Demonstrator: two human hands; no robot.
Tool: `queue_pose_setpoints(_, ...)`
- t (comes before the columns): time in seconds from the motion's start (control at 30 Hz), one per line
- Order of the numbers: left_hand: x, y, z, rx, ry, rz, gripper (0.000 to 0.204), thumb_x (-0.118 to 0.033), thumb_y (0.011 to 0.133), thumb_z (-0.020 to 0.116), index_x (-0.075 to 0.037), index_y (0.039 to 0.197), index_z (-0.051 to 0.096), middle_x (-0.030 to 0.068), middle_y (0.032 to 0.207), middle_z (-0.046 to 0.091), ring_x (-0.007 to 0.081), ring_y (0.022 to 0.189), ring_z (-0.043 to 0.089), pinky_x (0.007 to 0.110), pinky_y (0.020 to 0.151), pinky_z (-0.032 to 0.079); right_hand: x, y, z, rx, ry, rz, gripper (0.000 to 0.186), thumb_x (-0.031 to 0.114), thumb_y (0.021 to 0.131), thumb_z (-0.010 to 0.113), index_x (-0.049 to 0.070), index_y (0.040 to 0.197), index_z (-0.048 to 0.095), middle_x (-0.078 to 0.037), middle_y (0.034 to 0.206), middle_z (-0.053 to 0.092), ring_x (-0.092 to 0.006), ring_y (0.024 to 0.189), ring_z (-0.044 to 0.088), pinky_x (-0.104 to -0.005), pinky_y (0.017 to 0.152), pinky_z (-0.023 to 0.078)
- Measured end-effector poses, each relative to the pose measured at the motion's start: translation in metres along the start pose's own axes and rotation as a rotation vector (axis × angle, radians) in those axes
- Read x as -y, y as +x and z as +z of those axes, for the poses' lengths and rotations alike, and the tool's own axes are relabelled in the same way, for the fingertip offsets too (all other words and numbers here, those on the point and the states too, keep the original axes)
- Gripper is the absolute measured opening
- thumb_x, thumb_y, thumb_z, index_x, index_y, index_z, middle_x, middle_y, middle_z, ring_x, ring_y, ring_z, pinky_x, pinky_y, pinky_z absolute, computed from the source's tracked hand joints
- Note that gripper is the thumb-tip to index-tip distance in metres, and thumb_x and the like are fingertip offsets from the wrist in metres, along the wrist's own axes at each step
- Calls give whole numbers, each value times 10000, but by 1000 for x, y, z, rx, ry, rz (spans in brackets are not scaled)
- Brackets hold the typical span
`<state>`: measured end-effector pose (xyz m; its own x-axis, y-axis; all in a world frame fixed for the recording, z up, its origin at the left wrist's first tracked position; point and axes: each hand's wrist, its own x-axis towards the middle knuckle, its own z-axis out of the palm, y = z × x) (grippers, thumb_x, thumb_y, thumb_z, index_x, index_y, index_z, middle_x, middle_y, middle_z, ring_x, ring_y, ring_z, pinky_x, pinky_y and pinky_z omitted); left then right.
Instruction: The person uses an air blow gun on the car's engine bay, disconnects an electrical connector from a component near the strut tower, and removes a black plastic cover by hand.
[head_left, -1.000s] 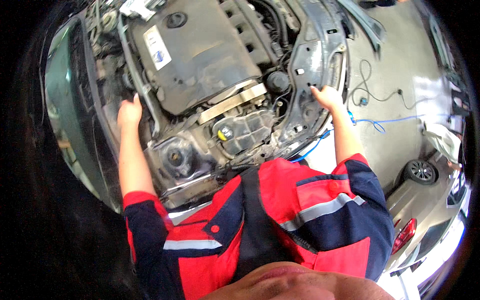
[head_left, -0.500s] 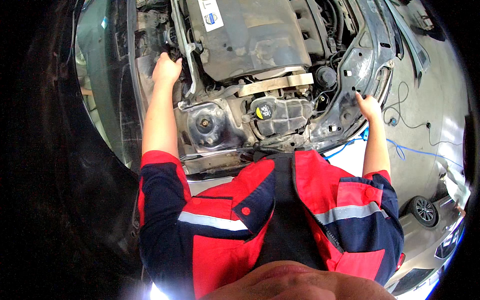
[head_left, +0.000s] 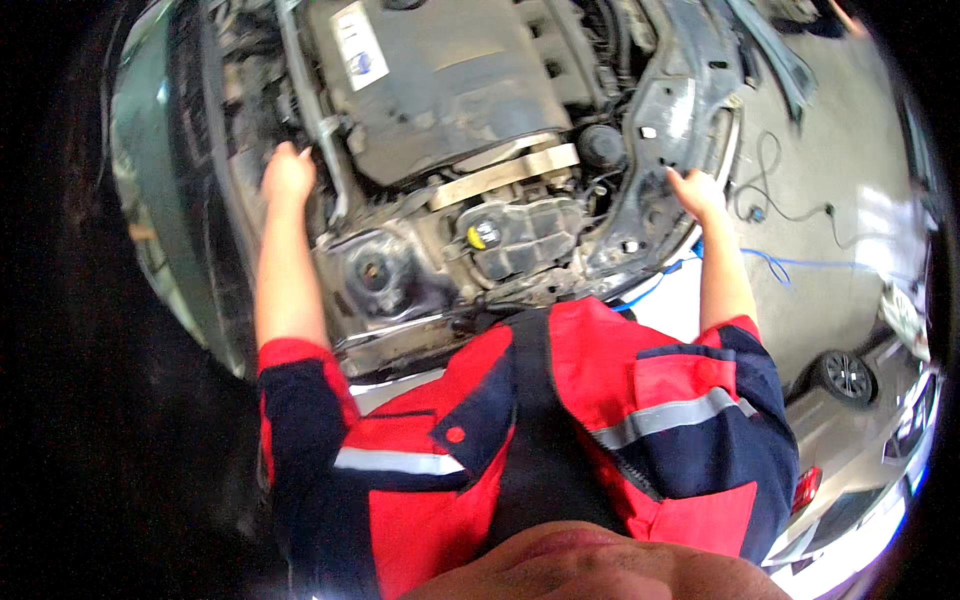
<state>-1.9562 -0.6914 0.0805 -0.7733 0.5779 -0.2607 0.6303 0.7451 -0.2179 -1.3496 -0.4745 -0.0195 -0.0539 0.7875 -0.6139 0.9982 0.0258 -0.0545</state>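
left hand (head_left: pixel 288 176): contact unclear | right hand (head_left: pixel 699 192): grip blurred | engine cover (head_left: pixel 455 85): top cropped

I see the broad dark-grey engine cover (head_left: pixel 455 90) as matt, dusty plastic and the lobed grey tank (head_left: pixel 528 240) as dull plastic. On my screen, the long grey bar (head_left: pixel 326 135) looks like dull metal; the black perforated front panel (head_left: pixel 668 145), glossy metal. The red-and-navy jacket (head_left: pixel 598 355) is matt cloth with smooth silvery bands; the grey floor (head_left: pixel 815 110) shines.
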Motion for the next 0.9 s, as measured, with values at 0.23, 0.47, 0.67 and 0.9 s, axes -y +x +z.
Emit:
queue_pose_setpoints(0.23,5,17,13,60,-119,84,686,-579,968,370,21,1041,693,304,1124,628,445,1102,591,526,940,455,-4,-6,-8,69,66,-40,713,655,872,489,-13,927,735,-241,993,701,-382,1000,667,-461,895,504)
queue_pose_setpoints(0.47,10,23,25,-111,14,148,530,-424,964,547,83,1112,597,301,1073,649,463,984,619,535,817,487,-6,-20,-17,81,79,-13,630,598,889,482,31,975,743,-191,1056,702,-349,1053,653,-428,923,497)
queue_pose_setpoints(0.67,12,55,37,139,-120,-149,603,-488,1006,449,44,823,667,246,824,666,416,837,655,535,694,486,-7,-21,-17,68,76,-70,598,568,893,481,37,957,747,-185,1037,707,-350,1031,656,-420,913,498)
queue_pose_setpoints(0.9,21,42,34,-149,545,449,374,-348,969,539,9,927,643,213,959,687,351,862,684,479,703,543,-8,-14,-12,80,72,-73,554,542,893,482,62,858,756,-160,961,719,-339,989,667,-411,889,506)
